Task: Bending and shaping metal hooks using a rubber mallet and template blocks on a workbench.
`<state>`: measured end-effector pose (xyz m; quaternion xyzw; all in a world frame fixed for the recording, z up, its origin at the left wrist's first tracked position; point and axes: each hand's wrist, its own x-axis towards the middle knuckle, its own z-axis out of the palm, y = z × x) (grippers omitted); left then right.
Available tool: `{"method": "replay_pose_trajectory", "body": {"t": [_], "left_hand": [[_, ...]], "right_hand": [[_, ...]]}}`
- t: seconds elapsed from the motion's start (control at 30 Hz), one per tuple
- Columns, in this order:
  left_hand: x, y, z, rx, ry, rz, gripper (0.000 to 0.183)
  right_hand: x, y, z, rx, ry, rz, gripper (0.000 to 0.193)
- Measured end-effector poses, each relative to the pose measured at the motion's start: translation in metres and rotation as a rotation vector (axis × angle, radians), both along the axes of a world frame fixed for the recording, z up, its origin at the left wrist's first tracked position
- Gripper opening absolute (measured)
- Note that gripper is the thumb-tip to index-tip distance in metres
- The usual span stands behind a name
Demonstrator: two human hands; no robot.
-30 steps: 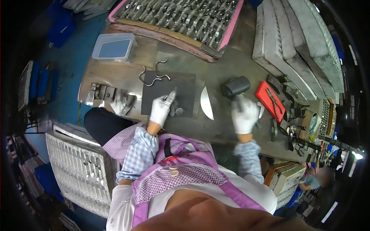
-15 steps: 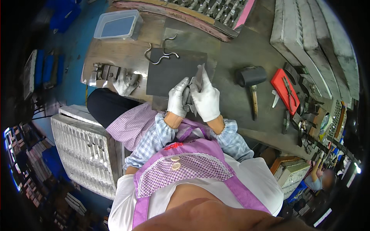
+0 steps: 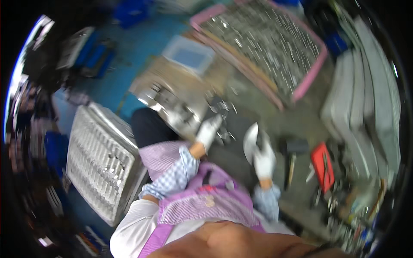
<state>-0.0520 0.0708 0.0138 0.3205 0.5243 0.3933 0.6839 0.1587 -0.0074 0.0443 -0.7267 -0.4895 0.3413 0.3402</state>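
Both hands wear white gloves, and motion smears the view. My left hand (image 3: 209, 132) is closed at a bent shiny metal piece (image 3: 224, 134), over a dark sheet (image 3: 241, 136); blur hides the exact grip. To its right, my right hand (image 3: 264, 160) is closed on a pointed, curved metal plate (image 3: 250, 143) that stands up from the fingers. Farther back on the dark sheet lie bent metal rods (image 3: 220, 104). Between the hands there is a gap where the sheet shows.
A black-headed mallet (image 3: 297, 146) and a red tray (image 3: 322, 165) with a tool lie to the right. At the back are a pink-edged tray (image 3: 309, 86) of metal parts and a clear plastic box (image 3: 189, 53). A crate (image 3: 97, 163) stands at left, grey slabs (image 3: 348, 107) at right.
My hands have come apart, the right one moving rightward with the metal plate. The whole view has turned, so the table's things appear shifted and blurred.
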Motion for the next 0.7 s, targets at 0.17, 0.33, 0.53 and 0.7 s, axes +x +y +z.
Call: {"method": "replay_pose_trajectory", "body": {"t": [0.17,0.33,0.53,0.7], "left_hand": [[-0.058,0.004,-0.025,-0.094,0.051,-0.372,0.044],[-0.06,-0.016,0.04,0.736,1.039,-0.265,0.033],[-0.021,-0.002,0.05,0.848,0.988,-0.4,0.025],[-0.014,0.02,-0.004,0.699,1.075,-0.517,0.024]], "right_hand": [[0.086,-0.081,0.055,0.209,-1.052,-0.324,0.044],[0.191,-0.108,-0.11,0.066,-0.8,-0.084,0.025],[0.074,0.028,0.064,0.237,0.064,0.273,0.022],[0.075,0.043,0.072,0.045,0.599,0.273,0.046]]}}
